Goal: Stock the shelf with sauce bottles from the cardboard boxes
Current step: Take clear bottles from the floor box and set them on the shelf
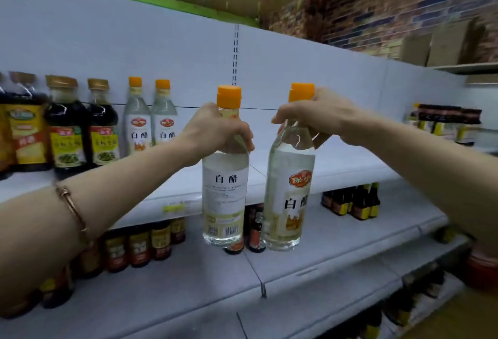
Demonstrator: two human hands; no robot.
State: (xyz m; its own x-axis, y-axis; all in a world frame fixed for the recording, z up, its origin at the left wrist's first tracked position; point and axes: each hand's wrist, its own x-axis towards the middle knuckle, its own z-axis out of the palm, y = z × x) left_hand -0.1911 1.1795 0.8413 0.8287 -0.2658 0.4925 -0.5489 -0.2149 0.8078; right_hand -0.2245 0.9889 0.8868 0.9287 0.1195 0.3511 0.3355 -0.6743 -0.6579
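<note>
dark sauce bottle with yellow label at far left: blurred, print unreadable, a neighbour cut by the frame edge. small dark bottle on the lower shelf: mostly hidden behind the two clear orange-capped vinegar bottles. brown cardboard boxes top right: smeared, edges indistinct. dark-capped bottle group at right: blurred, labels illegible. red object at lower right: cropped, cannot tell what it is.

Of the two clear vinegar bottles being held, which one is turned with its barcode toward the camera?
The bottle in the left hand, the left-hand bottle: its barcode faces us, while the right-hand bottle shows its front logo.
</note>
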